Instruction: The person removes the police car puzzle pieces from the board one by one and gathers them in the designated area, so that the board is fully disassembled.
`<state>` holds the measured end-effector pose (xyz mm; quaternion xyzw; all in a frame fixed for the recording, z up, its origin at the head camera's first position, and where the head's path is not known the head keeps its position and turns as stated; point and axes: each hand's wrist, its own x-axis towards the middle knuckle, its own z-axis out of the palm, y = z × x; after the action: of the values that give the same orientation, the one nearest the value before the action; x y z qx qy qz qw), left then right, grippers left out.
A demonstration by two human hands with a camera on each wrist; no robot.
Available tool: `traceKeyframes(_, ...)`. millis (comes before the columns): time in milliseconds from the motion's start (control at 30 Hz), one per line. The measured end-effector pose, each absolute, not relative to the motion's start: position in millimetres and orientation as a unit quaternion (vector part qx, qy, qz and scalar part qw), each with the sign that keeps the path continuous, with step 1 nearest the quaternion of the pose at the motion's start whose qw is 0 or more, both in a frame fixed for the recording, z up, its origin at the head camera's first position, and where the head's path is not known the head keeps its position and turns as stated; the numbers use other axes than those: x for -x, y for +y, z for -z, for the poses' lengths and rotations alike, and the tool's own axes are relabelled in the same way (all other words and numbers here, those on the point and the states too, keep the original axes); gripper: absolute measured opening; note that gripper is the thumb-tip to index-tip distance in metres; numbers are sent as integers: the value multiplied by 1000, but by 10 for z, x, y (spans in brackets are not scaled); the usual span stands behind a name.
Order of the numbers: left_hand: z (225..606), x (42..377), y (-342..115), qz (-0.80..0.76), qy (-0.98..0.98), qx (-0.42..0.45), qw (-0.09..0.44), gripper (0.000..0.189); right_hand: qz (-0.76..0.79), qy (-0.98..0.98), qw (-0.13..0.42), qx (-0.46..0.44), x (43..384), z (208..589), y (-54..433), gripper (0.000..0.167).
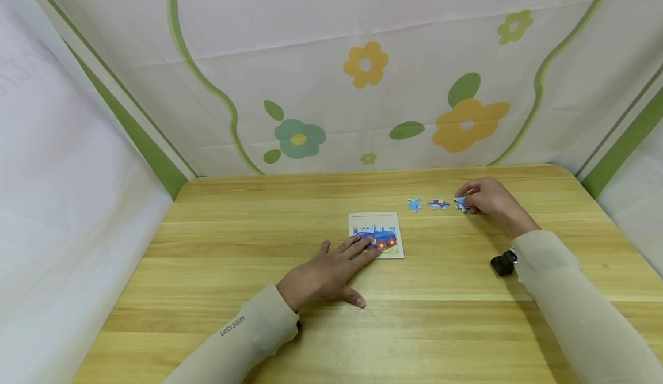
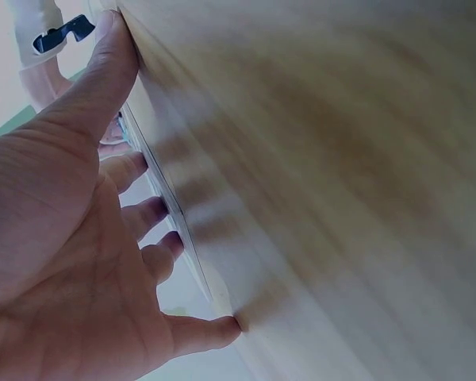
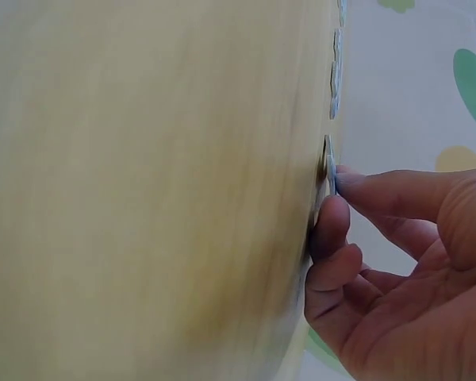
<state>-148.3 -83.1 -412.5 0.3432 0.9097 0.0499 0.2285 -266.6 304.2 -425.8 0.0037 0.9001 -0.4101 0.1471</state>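
Three jigsaw pieces [image 1: 438,203] in a row at about 2 o'clock from the puzzle board [image 1: 373,214], head view, board as dial centre. From board outward: near piece [image 1: 414,204], blue and white; middle piece with red and yellow patches, just beside; far piece [image 1: 459,202] pinched between thumb and fingertips of the right hand [image 1: 488,198], remaining fingers curled in. Contact of far piece with tabletop [image 1: 207,269]: cannot tell. At 8 o'clock, left hand [image 1: 331,272], palm down, fingers spread and nearly straight, no grip on anything, some fingertips over the board's lower part, thumb off to the side between 6 and 7 o'clock. Board flat on tabletop, pale frame, blue vehicle picture [image 1: 385,237] with eyes and red wheels, pale strip along the top inside the frame. Small black device [image 1: 502,263] by the right cuff [image 1: 541,251], between 3 and 4 o'clock. Flower-print curtain [image 1: 311,73] at 12 o'clock, behind tabletop.
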Motion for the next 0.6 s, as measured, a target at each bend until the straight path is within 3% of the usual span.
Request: traceKeyframes(600,4129,1481,-830,-55,910,-343,226,103,402,904,143,3,2666,4267,3029,21)
